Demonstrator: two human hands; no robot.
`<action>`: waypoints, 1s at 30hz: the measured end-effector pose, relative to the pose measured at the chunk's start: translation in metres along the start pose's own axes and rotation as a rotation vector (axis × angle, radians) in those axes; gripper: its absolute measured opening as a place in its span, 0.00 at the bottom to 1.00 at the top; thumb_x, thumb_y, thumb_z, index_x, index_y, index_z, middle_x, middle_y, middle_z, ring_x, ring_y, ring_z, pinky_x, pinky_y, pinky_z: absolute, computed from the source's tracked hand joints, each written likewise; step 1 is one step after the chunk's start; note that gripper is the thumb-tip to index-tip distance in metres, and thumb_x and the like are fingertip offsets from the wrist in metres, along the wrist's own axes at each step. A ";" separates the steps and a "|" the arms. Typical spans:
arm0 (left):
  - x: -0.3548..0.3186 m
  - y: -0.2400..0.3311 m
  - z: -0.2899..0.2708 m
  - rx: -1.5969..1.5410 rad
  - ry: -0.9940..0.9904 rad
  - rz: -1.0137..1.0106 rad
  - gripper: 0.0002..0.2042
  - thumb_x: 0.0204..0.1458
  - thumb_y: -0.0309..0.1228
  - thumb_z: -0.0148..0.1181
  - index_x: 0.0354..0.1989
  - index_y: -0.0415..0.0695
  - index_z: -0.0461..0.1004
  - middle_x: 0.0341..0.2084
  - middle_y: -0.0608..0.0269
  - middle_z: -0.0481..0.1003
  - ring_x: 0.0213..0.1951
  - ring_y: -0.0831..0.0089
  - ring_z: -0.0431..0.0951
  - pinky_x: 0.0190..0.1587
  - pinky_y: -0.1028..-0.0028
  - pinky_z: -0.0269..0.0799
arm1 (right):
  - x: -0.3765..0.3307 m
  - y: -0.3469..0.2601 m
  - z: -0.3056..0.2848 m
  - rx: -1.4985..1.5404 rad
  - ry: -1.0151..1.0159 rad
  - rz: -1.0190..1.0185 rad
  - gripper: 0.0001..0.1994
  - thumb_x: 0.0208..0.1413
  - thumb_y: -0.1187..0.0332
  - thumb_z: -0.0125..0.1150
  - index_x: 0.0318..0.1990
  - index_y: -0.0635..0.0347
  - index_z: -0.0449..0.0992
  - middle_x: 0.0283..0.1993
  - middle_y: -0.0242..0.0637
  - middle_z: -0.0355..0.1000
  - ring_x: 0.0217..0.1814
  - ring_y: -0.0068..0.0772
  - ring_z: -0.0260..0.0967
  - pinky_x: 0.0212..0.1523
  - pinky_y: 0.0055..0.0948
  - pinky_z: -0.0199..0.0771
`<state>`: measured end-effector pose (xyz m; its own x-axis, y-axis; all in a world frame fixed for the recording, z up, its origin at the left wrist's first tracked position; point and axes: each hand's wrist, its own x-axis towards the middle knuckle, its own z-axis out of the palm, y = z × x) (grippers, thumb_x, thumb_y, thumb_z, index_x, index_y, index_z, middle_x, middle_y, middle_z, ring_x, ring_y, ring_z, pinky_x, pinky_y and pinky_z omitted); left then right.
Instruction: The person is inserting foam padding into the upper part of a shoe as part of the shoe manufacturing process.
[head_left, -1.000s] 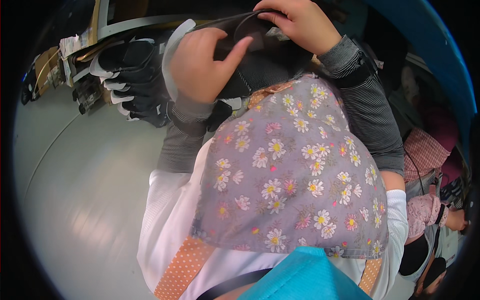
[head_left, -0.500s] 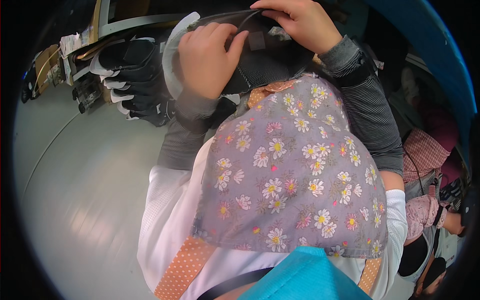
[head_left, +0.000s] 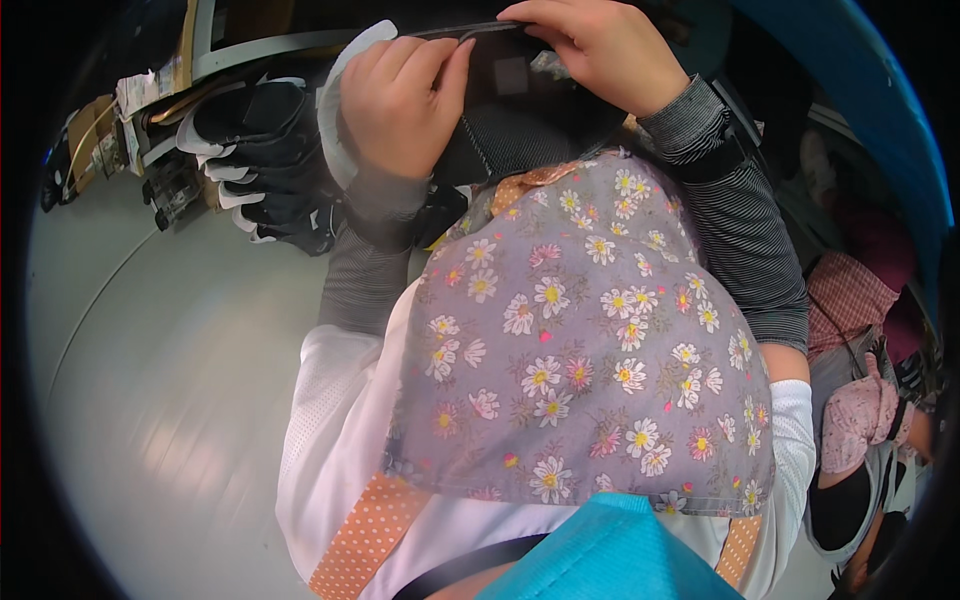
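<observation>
Stretched between my hands, at the top of the view, is a black mesh shoe upper [head_left: 530, 135] with a white border [head_left: 330, 120] at its left side and a small pale square patch inside. My left hand [head_left: 400, 110] is closed over its left part, with thumb and forefinger pinching the dark top edge. Farther right, my right hand [head_left: 610, 55] pinches that same edge between thumb and fingers. A small crumpled whitish piece [head_left: 548, 66] lies near the right fingers; its kind cannot be made out.
Left of my forearm is a stack of similar black and white shoe uppers [head_left: 255, 160]. Behind it runs a metal frame [head_left: 270, 50]. A blue curved panel [head_left: 870, 80] borders the upper right. Another person in a checked apron [head_left: 850, 300] is at the right, with a further person below.
My left hand has shifted slightly left along the edge, and its thumb has closed onto it. The right hand stays pinching almost the same spot.
</observation>
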<state>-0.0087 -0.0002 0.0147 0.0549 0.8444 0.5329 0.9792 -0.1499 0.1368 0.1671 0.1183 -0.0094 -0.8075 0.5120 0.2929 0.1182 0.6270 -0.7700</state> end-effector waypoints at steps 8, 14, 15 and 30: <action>-0.004 0.007 0.000 -0.015 0.032 0.021 0.05 0.39 0.25 0.69 0.22 0.42 0.77 0.17 0.65 0.74 0.20 0.69 0.71 0.24 0.72 0.63 | 0.001 -0.023 -0.002 -0.052 -0.073 0.013 0.07 0.48 0.70 0.58 0.33 0.60 0.70 0.24 0.45 0.70 0.30 0.49 0.71 0.30 0.42 0.71; -0.013 0.014 -0.002 -0.081 0.009 -0.070 0.08 0.39 0.29 0.71 0.22 0.41 0.77 0.16 0.66 0.72 0.20 0.69 0.72 0.24 0.71 0.63 | 0.003 -0.025 0.002 -0.272 -0.117 -0.014 0.07 0.49 0.66 0.58 0.32 0.57 0.68 0.21 0.41 0.69 0.25 0.46 0.71 0.25 0.41 0.69; -0.014 0.014 -0.003 -0.077 0.009 -0.073 0.08 0.39 0.29 0.71 0.22 0.41 0.77 0.16 0.66 0.72 0.20 0.69 0.72 0.24 0.71 0.63 | 0.001 -0.024 0.003 -0.251 -0.093 -0.013 0.06 0.49 0.67 0.57 0.33 0.56 0.69 0.21 0.40 0.70 0.26 0.45 0.71 0.25 0.40 0.70; -0.016 0.000 -0.002 -0.023 0.081 0.078 0.08 0.38 0.27 0.71 0.21 0.43 0.74 0.17 0.65 0.72 0.21 0.66 0.71 0.26 0.70 0.62 | -0.005 -0.019 -0.001 -0.166 -0.053 -0.063 0.09 0.46 0.68 0.59 0.38 0.50 0.78 0.24 0.36 0.70 0.28 0.42 0.71 0.28 0.37 0.70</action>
<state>-0.0099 -0.0147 0.0078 0.1136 0.7853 0.6086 0.9678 -0.2260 0.1110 0.1694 0.1047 0.0045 -0.8452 0.4396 0.3039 0.1566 0.7475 -0.6456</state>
